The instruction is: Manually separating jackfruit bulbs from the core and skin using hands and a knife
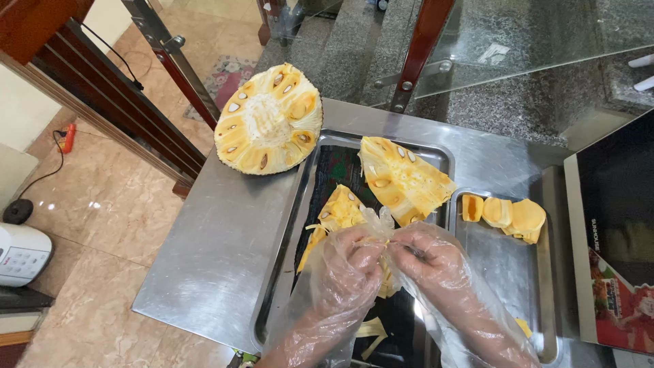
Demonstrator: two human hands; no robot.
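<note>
Two hands in loose clear plastic gloves meet over the large steel tray with the dark liner [310,204]. Left hand [344,269] and right hand [426,259] both pinch a small wedge of yellow jackfruit flesh [337,215] at its near end, fingers curled tight on the fibres; glove plastic bunches between them.

Packaging first: right of the large tray, past the smaller one, a flat black box with a white border and a red printed corner [613,238] lies at the table edge. Far left of the tray, on the floor side, sits a white appliance with a button panel [20,253].

Fruit: the held wedge lies mid-tray, pale yellow with stringy fibre and one visible seed. Beyond it in the same tray, a bigger jackfruit wedge [402,178], cut face up, seeds showing. Left of the tray's far corner, on the bare steel table [211,259], a round half jackfruit [269,121] rests cut face up, white core, seeds ringed around it. Touching the tray's right side, a smaller steel tray [504,266] holds a few cleaned yellow pods [505,215] at its far end. Loose fibre strips [371,330] lie at the tray's near end.
</note>
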